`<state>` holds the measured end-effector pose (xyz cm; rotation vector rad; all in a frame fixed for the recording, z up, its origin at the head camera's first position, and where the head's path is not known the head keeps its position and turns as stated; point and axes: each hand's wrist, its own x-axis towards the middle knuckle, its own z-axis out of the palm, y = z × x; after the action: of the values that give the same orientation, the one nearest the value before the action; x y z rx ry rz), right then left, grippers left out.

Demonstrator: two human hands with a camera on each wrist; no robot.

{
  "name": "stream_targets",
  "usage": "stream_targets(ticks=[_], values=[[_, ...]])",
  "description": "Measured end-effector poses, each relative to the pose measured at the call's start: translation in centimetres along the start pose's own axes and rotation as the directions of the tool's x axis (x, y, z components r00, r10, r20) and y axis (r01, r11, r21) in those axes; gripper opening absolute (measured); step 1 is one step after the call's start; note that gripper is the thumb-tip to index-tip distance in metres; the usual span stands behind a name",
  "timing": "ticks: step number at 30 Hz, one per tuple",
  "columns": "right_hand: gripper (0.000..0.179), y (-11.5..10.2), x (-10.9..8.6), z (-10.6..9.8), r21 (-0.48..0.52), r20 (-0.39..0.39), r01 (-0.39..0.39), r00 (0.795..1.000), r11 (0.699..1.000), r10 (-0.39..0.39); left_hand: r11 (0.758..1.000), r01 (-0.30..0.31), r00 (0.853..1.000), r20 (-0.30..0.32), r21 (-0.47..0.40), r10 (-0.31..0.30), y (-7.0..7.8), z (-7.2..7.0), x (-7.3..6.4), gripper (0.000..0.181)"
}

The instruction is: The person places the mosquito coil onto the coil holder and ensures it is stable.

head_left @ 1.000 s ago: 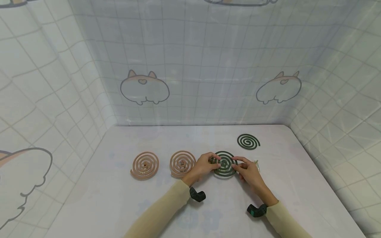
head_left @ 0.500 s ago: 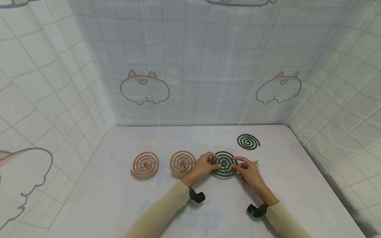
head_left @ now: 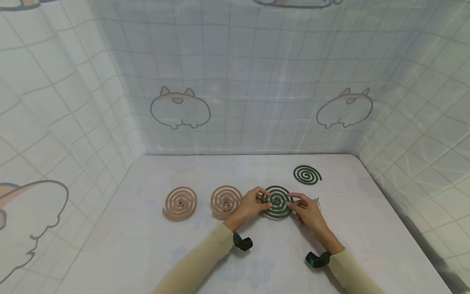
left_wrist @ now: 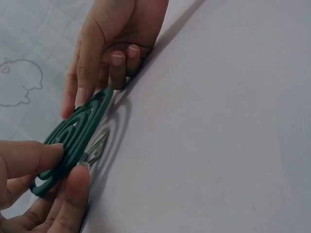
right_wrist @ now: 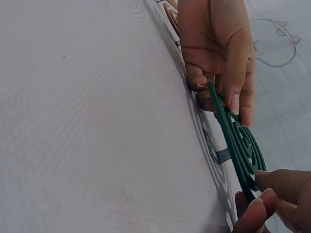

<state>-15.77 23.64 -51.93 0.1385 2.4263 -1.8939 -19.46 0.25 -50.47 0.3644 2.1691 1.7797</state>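
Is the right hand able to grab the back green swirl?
Probably yes, after letting go: the right hand pinches the front green coil, but nothing seems to block its way to the back green coil.

close wrist views share coil (left_wrist: 77,149)

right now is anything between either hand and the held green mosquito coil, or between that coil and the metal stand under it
Nothing visible: the left hand and right hand both grip the green mosquito coil directly, and no object shows between it and the metal stand below. Whether coil and stand touch, I can't tell.
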Motion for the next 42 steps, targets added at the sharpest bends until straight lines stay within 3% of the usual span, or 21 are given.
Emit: stream_targets(ticks=[7,14,24,35,42], values=[[0.048,-0.2,-0.3,-0.3,0.013,0.009,0.014,1.000,1.000,-0.014,0.998,-0.035,0.999,-0.014,0.049,0.036,-0.1,-0.3,-0.1,0.030],[0.043,-0.3,-0.4,-0.6,0.021,-0.005,0.005,1.000,1.000,-0.005,0.999,-0.030,0.999,-0.044,0.034,0.031,0.3,-0.5,-0.1,0.031],[0.037,-0.8,-0.5,-1.3,0.031,-0.028,0.023,0.999,0.999,-0.022,0.990,-0.032,0.992,-0.116,0.139,0.048,1.6,-0.6,-0.1,0.031],[0.040,-1.8,-0.6,-1.6,0.026,-0.038,-0.021,0.999,0.999,0.022,0.986,-0.067,0.987,-0.136,0.155,0.088,1.9,-0.8,0.5,0.030],[0.040,-2.2,-0.6,-2.1,0.031,-0.047,0.001,0.999,1.000,0.000,0.983,-0.081,0.985,-0.135,0.167,0.104,2.6,-0.7,0.8,0.028]])
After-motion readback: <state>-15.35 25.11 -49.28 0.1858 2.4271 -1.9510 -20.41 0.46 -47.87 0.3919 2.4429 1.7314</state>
